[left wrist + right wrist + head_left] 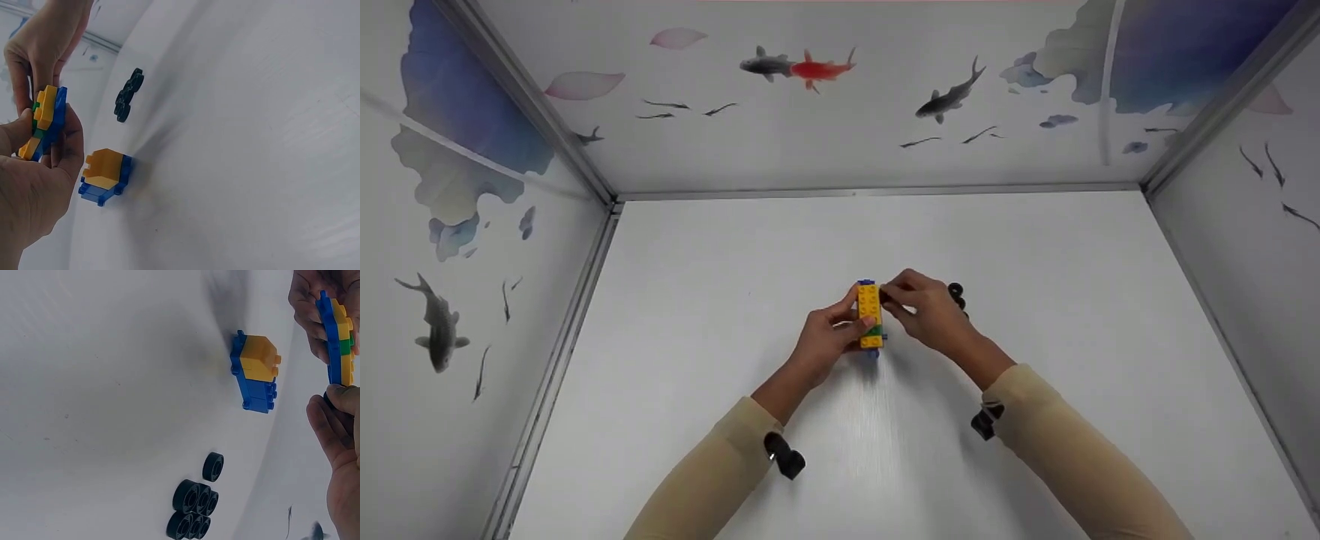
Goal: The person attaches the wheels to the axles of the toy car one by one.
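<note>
My left hand [826,341] grips a toy block vehicle [868,304] with a blue base, yellow studded bricks and a green brick between them. Its thumb lies across the top of the bricks, and the fingers are around the far side. My right hand [926,309] pinches a small black toy wheel [327,400] against the side of the blue base, near one end. Most of that wheel is hidden by thumb and fingers. Both hands hold these parts up above the white table [697,375].
A second block vehicle [259,358], yellow on blue, stands on the table under the hands; the head view hides it. Several black wheels [191,496] stand grouped beside it, with one wheel [213,467] slightly apart. Printed panels [855,142] wall the table.
</note>
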